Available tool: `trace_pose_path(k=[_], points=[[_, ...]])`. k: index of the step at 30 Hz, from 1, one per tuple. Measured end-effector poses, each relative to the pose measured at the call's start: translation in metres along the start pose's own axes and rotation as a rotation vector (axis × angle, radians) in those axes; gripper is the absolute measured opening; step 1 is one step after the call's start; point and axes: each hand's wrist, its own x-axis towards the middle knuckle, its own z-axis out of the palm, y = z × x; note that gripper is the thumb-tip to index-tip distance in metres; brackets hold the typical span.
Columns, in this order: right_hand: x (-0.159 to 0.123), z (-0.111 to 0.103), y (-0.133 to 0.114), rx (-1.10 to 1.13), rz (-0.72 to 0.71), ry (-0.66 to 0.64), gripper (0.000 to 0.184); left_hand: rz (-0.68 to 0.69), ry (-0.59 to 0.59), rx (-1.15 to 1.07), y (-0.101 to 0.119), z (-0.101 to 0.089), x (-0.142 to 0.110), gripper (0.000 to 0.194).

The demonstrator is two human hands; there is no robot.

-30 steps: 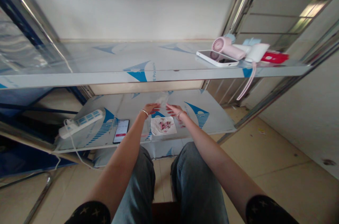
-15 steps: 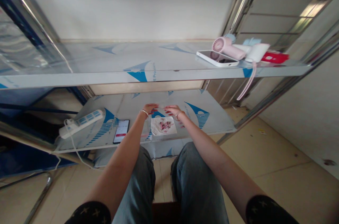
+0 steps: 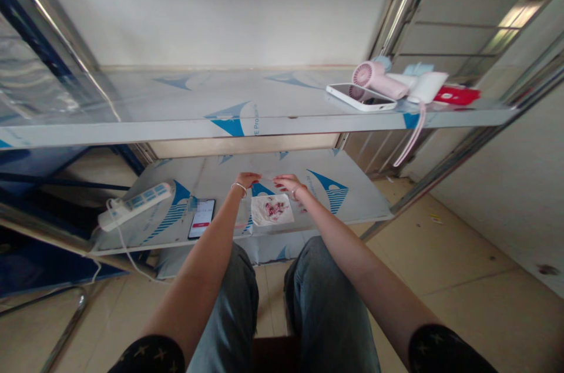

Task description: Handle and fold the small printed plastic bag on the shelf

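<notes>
Over the lower shelf, my left hand (image 3: 249, 180) and my right hand (image 3: 287, 182) face each other with a small gap between their fingertips. Both have the fingers drawn together in a pinch. Something faint and thin seems to span the gap, too small to make out. Just in front of them lies a white square sheet, like a tissue (image 3: 259, 217), carrying a heap of small pink and dark red pieces (image 3: 275, 208). A bracelet circles each wrist.
A phone (image 3: 201, 219) with a lit screen and a white power strip (image 3: 136, 205) lie left on the lower shelf (image 3: 224, 173). Above, the upper shelf's edge (image 3: 176, 131) crosses in front, bearing a white-edged phone (image 3: 361, 98), a pink handheld fan (image 3: 381, 80) and a red packet (image 3: 458, 95).
My left hand has shifted very slightly to the left, and its fingers look a little more closed. The right hand, the sheet and the pieces stay as they were.
</notes>
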Motion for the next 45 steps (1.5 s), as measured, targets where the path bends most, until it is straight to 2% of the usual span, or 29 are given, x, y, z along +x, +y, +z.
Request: trace_pose_path(k=[7,15,19,22,26,30,40,45], points=[[-0.006,0.001,-0.004,0.029,-0.001,-0.048,0.006,0.002,0.006,0.008,0.003,-0.001,-0.003,0.012],[0.005,-0.001,0.004,-0.040,-0.002,-0.039,0.005,-0.075,-0.166,0.013,0.004,0.002,-0.011,0.026],[0.000,-0.001,0.002,-0.040,-0.015,-0.054,0.001,-0.037,-0.147,0.001,0.005,0.006,-0.008,0.026],[0.001,0.000,0.002,-0.053,-0.020,-0.046,0.005,-0.021,-0.131,0.016,0.007,0.007,-0.005,0.025],[0.005,0.003,0.006,-0.048,-0.047,-0.101,0.008,-0.015,-0.143,0.014,0.008,0.007,-0.004,0.023],[0.007,0.007,0.008,-0.015,-0.037,-0.078,0.006,0.006,-0.149,-0.011,0.008,0.007,-0.006,0.018],[0.005,0.005,0.005,-0.024,-0.026,-0.088,0.003,-0.064,-0.173,0.045,0.008,0.009,-0.014,0.015],[0.005,0.006,0.006,-0.028,-0.024,-0.117,0.005,-0.025,-0.203,0.043,0.010,0.009,-0.016,0.015]])
